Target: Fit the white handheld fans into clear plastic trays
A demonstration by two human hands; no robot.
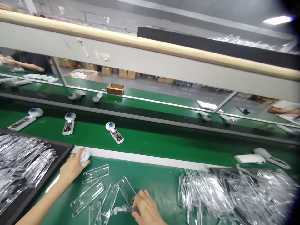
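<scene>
My left hand is closed on a white device with a round, dotted head, at the left by the bench's pale edge strip. Part of a white handle shows beyond my wrist. My right hand, low in the middle, has its fingers pinched on a clear plastic piece, which is blurred. Just above those fingertips lies a clear plastic cover. More clear covers are spread on the green bench top between my hands.
Black trays of clear plastic parts stand left and right. Several white devices with round heads lie on the green conveyor belt. Farther back are a small cardboard box and a shelf rail. Other people's arms show at both sides.
</scene>
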